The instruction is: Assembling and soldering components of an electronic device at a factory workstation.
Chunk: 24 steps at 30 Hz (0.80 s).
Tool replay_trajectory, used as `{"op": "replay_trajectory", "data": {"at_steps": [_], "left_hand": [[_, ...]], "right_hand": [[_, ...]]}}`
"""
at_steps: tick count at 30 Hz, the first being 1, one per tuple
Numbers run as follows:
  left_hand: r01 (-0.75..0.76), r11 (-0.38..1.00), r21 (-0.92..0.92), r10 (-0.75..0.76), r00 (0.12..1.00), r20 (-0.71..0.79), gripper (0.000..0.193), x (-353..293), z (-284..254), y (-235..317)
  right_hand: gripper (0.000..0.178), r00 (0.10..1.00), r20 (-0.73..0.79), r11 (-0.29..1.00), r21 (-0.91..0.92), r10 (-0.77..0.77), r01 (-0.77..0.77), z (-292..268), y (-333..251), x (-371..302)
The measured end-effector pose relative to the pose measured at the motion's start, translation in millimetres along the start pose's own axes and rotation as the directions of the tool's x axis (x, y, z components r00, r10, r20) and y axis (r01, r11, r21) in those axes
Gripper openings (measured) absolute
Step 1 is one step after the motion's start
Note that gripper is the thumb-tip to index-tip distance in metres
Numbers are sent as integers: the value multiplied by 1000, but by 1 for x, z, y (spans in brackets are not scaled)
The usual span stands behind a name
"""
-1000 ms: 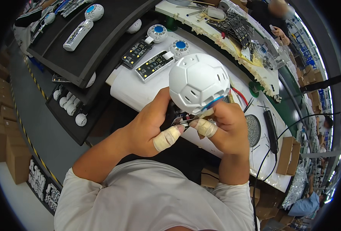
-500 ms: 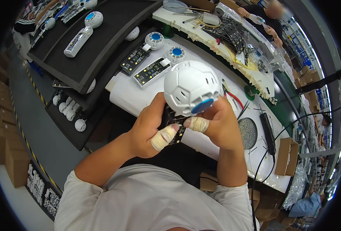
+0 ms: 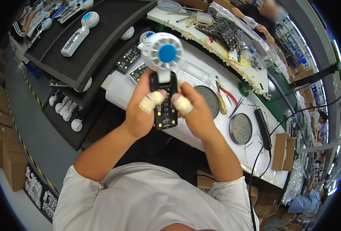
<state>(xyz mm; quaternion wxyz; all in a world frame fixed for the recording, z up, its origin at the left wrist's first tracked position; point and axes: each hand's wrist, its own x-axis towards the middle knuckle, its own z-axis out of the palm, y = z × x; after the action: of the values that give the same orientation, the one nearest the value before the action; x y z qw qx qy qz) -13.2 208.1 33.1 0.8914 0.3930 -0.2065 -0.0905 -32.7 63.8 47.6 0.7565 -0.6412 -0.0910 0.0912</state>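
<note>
Both my hands hold one device above the near edge of the bench. It has a round white vented head [image 3: 152, 48] with a blue disc [image 3: 168, 53], joined to a handle with an exposed black circuit board [image 3: 165, 109]. My left hand [image 3: 136, 109] wraps the board's left side, and my right hand [image 3: 196, 111] grips the right side. Tan tape covers both thumbs; the left thumb rests on the board and the right is at its edge. My other fingers are mostly hidden behind the handle. Just beyond my left hand lie similar black board units [image 3: 128, 58], partly covered.
On the bench's right are a dark perforated round dish [image 3: 209, 99], red-handled pliers [image 3: 229, 94], a dish of small metal parts [image 3: 240, 129] and a corded black tool [image 3: 262, 129]. Black trays [image 3: 101, 42] bearing white devices stand left. Across the bench a person [image 3: 261, 19] works.
The device has turned in my hands: its white head has swung up and away, so the blue disc and the board now face me. My hands have shifted slightly, keeping their hold.
</note>
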Motion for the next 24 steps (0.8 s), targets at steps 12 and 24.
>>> {"op": "replay_trajectory", "data": {"at_steps": [12,24], "left_hand": [[-81,991,-103,80,997,-18,44,4,-5,7],[34,999,-5,-34,990,-138,40,3,-7,9]], "right_hand": [[25,974,135,982,-88,180,-170,0,12,-3],[29,959,189,953,-258,211,-159,6,12,-4]]}}
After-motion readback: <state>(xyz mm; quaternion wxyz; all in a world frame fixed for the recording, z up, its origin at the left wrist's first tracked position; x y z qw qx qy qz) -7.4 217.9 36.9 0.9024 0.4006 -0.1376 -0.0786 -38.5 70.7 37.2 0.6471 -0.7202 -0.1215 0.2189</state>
